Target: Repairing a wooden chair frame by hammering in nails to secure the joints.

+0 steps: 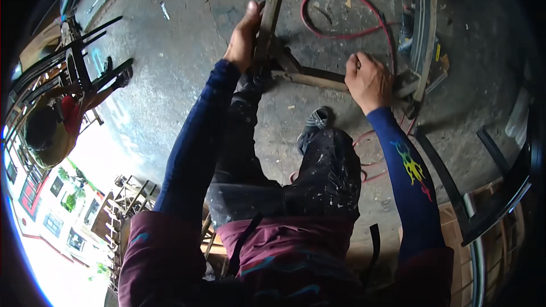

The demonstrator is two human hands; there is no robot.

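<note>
A wooden frame stands on the floor before me, with an upright post [275, 8], a low cross rail [321, 81] and a curved side piece [424, 45] at its right. My left hand [244, 39] is closed around the upright post, thumb on its left side. Over the right end of the cross rail, my right hand [369, 82] is curled closed, fingers tucked in. Whatever it may hold is hidden. Whether that hand touches the rail, I cannot tell.
A red hose [347, 36] loops across the concrete floor behind the frame and past my feet. Another person [60, 119] works at the far left beside dark racks of bars. Dark curved strips [495, 207] and wooden pieces stand at the lower right.
</note>
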